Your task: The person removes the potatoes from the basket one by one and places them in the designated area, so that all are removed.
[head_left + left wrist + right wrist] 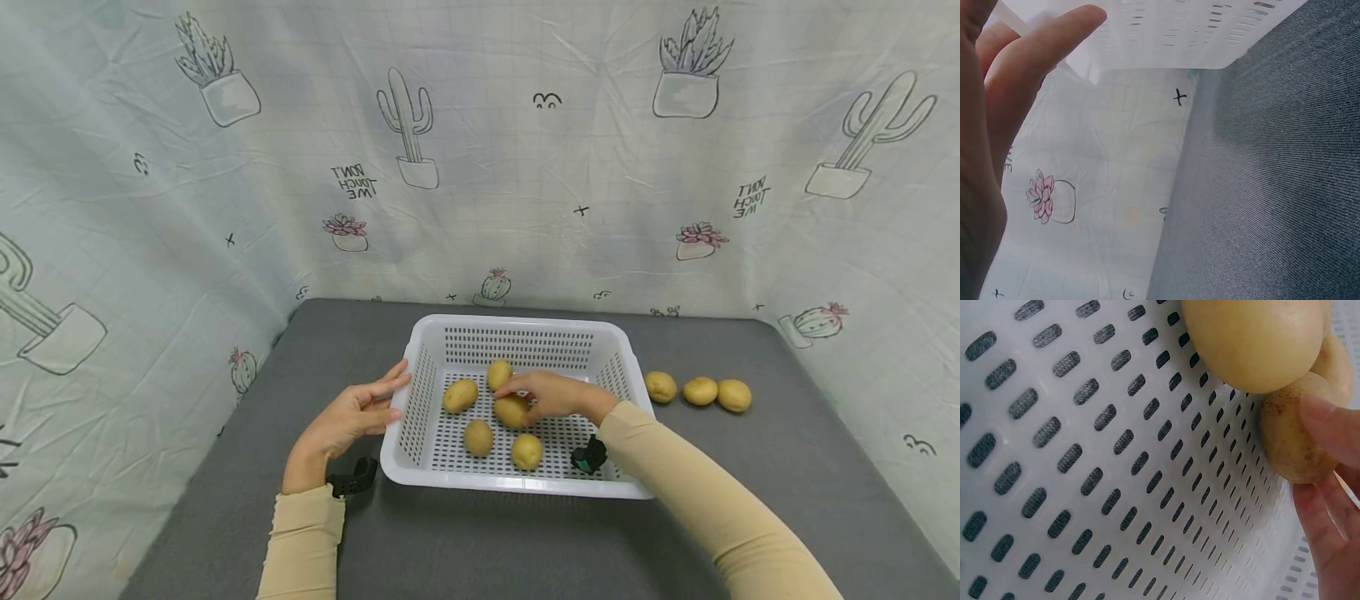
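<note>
The right hand (551,395) reaches into a white perforated plastic basket (517,481) and grips a potato (512,411) between thumb and fingers. In the right wrist view, the thumb lies on the held potato's (1291,434) speckled skin, with fingers on its other side. Several other potatoes lie on the basket floor around it, including a rounder one (527,452) near the front and an oval one (460,396) to the left. The left hand (352,421) rests at the basket's left rim, its fingers extended; the left wrist view shows a straight finger (1054,47) beside the basket wall.
Three potatoes (700,391) lie in a row on the grey table (465,542), right of the basket. A patterned white cloth (510,208) hangs behind and along the sides. A black wrist camera (590,456) on the right arm overlaps the basket's front right corner.
</note>
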`<state>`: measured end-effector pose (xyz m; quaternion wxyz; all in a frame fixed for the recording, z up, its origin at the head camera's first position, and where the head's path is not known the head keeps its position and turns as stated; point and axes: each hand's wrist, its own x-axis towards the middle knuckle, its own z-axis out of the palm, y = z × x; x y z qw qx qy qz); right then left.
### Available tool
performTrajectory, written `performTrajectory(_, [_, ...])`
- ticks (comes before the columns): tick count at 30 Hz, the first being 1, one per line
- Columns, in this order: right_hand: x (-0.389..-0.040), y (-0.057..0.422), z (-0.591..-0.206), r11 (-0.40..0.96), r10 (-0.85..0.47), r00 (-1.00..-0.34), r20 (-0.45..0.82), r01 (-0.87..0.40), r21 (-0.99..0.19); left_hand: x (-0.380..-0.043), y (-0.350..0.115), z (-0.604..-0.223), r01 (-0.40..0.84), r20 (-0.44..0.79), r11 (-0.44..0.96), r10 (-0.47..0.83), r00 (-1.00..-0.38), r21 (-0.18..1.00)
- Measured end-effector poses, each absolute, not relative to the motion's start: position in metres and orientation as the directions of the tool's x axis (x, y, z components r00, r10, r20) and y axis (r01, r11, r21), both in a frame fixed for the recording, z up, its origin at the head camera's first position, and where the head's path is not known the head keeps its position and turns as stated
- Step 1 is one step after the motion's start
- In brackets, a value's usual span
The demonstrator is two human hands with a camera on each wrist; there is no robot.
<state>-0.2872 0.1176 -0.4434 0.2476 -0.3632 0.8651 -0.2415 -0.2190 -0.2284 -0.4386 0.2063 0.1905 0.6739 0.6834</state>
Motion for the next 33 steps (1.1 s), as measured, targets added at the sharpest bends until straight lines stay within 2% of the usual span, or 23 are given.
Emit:
performTrajectory(15, [-0.289, 0.118, -0.442, 0.605, -0.767, -0.593, -0.244, -0.543, -0.582, -0.219, -0.228, -0.437, -0.020, -0.019, 0.005, 0.534, -0.845, 1.000])
performTrajectory(22, [-0.288, 0.118, -0.439, 0.648, -0.731, -0.631, -0.261, -0.520, -0.557, -0.219, -0.228, -0.438, -0.018, -0.022, 0.013, 0.538, -0.843, 1.000])
performTrajectory(26, [-0.289, 0.120, -0.436, 0.644, -0.720, -0.648, -0.248, -0.491, -0.587, -0.219, -0.228, -0.438, -0.021, -0.026, 0.016, 0.537, -0.843, 1.000])
performTrajectory(33, [-0.292, 0.125, -0.432, 0.561, -0.741, -0.655, -0.148, -0.482, -0.673, -0.219, -0.228, -0.438, -0.019, -0.032, 0.031, 0.526, -0.850, 0.999])
